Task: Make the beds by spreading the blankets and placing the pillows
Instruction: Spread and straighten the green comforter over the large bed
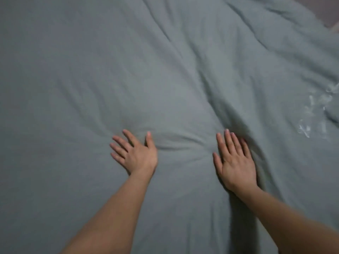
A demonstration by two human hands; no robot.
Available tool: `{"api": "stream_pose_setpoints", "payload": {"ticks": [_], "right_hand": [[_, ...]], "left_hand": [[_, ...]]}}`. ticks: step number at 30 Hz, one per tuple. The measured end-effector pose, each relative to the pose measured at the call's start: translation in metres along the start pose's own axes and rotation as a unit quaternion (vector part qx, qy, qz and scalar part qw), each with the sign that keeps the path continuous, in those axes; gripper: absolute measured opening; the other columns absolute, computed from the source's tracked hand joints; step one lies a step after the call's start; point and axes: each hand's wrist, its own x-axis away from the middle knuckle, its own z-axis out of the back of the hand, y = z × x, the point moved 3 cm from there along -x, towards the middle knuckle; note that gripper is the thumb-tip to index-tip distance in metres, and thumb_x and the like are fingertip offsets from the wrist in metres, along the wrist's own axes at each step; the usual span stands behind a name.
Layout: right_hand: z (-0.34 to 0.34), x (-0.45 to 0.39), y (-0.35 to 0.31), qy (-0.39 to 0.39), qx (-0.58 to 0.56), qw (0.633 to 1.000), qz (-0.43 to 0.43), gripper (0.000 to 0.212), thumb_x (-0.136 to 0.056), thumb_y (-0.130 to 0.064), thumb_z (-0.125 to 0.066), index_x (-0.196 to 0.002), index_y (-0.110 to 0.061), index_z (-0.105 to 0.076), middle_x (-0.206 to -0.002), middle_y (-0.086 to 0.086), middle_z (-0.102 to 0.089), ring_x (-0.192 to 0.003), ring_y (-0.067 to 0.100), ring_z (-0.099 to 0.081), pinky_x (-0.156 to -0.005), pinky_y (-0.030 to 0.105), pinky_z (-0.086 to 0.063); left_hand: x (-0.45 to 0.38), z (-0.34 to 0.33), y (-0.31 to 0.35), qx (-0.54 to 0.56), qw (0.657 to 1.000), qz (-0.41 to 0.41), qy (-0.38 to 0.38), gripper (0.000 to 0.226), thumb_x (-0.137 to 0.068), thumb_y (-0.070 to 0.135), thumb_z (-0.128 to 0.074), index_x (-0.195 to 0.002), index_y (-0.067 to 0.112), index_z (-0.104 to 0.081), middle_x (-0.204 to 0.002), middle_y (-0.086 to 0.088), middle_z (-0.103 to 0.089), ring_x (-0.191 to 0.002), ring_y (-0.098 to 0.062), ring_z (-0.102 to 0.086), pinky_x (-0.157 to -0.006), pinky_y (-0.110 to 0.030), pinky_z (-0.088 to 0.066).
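— Where was the blanket?

— Spread across almost the whole view, a grey-green sheet of soft cloth, under both hands. It was creased rather than flat: long folds ran from the upper right down toward the middle, and a shallow bunch of wrinkles gathered between the two hands.

— And the hands?

— Both lay palm down on the blanket, near the lower middle, set apart with that bunched ridge between them. The left hand had its fingers straight and fanned wide, pointing up and to the left, thumb angled toward the ridge. The right hand was flat too, fingers straight and held close together, pointing away from the person, thumb out to the side.

— Was either gripping the cloth?

— No. Neither one pinched or curled round anything; they pressed on the blanket with flat palms. Bare forearms reached in from the bottom edge.

— Anything else?

— A patch of pale whitish marks showed on the blanket at the right edge, too blurred to tell what they were. At the top right corner a bit of darker surface showed past the blanket's edge.
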Motion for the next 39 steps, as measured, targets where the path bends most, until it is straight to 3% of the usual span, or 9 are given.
{"api": "stream_pose_setpoints", "payload": {"ticks": [4,8,13,17,23,27,29,32,39], "right_hand": [[0.011,-0.011,0.097,-0.043,-0.016,0.999,-0.016,0.060,-0.092,-0.043,-0.029,-0.141,-0.012,-0.044,-0.150,0.007,-0.039,-0.138,0.022,-0.038,-0.116,0.042,-0.016],[0.023,0.005,0.143,-0.012,-0.070,0.997,0.036,0.056,-0.094,-0.039,-0.035,-0.143,-0.014,-0.041,-0.153,0.007,-0.034,-0.142,0.019,-0.030,-0.117,0.040,-0.016],[0.039,0.026,0.184,0.045,-0.152,0.985,-0.065,0.054,-0.095,-0.037,-0.033,-0.143,-0.012,-0.039,-0.151,0.009,-0.035,-0.141,0.021,-0.032,-0.116,0.039,-0.013],[0.052,0.042,0.235,0.110,-0.204,0.949,-0.213,0.055,-0.091,-0.033,-0.039,-0.140,-0.009,-0.041,-0.147,0.012,-0.041,-0.139,0.025,-0.034,-0.118,0.039,-0.009],[0.009,0.076,0.305,-0.155,-0.274,0.875,-0.367,0.100,-0.075,-0.050,-0.069,-0.149,-0.013,-0.015,-0.155,0.008,-0.020,-0.145,0.025,-0.014,-0.117,0.051,-0.012],[-0.035,0.089,0.323,-0.138,-0.349,0.841,-0.390,0.106,-0.067,-0.041,-0.080,-0.148,-0.012,-0.018,-0.151,0.013,-0.032,-0.140,0.030,-0.030,-0.113,0.044,-0.028],[-0.051,0.083,0.329,-0.076,-0.401,0.819,-0.403,0.081,-0.070,-0.027,-0.079,-0.136,-0.008,-0.035,-0.133,0.016,-0.054,-0.124,0.032,-0.051,-0.100,0.039,-0.042],[-0.048,0.078,0.344,0.001,-0.385,0.830,-0.404,0.032,-0.078,-0.009,-0.062,-0.109,-0.006,-0.058,-0.107,0.019,-0.067,-0.105,0.037,-0.060,-0.085,0.038,-0.046],[0.017,0.091,0.409,0.212,-0.376,0.832,-0.349,0.016,-0.071,0.003,-0.053,-0.080,-0.009,-0.058,-0.078,0.016,-0.064,-0.076,0.034,-0.060,-0.064,0.035,-0.039]], "left_hand": [[0.045,-0.048,0.144,-0.018,0.973,-0.218,-0.072,0.072,-0.096,0.059,-0.024,-0.154,0.021,-0.003,-0.160,-0.009,0.010,-0.146,-0.034,0.010,-0.118,-0.045,0.006],[0.107,-0.085,0.220,-0.166,0.822,-0.488,-0.241,0.063,-0.097,0.045,-0.041,-0.151,0.019,-0.021,-0.160,-0.012,-0.007,-0.148,-0.023,-0.011,-0.120,-0.034,-0.012],[0.141,-0.081,0.258,-0.139,0.821,-0.523,-0.186,0.059,-0.093,0.032,-0.052,-0.146,0.014,-0.031,-0.154,-0.010,-0.026,-0.140,-0.024,-0.030,-0.115,-0.031,-0.027],[0.167,-0.074,0.287,-0.214,0.765,-0.598,-0.110,0.063,-0.095,0.033,-0.050,-0.150,0.024,-0.022,-0.158,0.000,-0.019,-0.146,-0.023,-0.016,-0.119,-0.034,-0.015],[0.208,-0.110,0.343,-0.298,0.682,-0.661,-0.098,0.054,-0.098,0.026,-0.044,-0.149,0.029,-0.024,-0.156,0.008,-0.023,-0.147,-0.021,-0.009,-0.119,-0.040,-0.005],[0.225,-0.162,0.372,-0.385,0.631,-0.662,-0.124,0.095,-0.081,0.050,-0.066,-0.152,0.021,-0.010,-0.157,0.000,-0.017,-0.147,-0.026,-0.008,-0.119,-0.046,-0.002],[0.235,-0.189,0.379,-0.415,0.630,-0.644,-0.124,0.093,-0.079,0.047,-0.069,-0.151,0.019,-0.018,-0.150,-0.004,-0.029,-0.142,-0.027,-0.022,-0.118,-0.048,-0.007],[0.259,-0.211,0.394,-0.395,0.644,-0.653,-0.054,0.032,-0.090,0.020,-0.053,-0.122,0.017,-0.055,-0.124,-0.006,-0.056,-0.118,-0.027,-0.051,-0.105,-0.038,-0.028],[0.286,-0.191,0.435,-0.176,0.688,-0.699,0.084,0.010,-0.078,0.019,-0.054,-0.078,0.021,-0.064,-0.078,0.001,-0.063,-0.075,-0.024,-0.062,-0.072,-0.033,-0.039]]}}
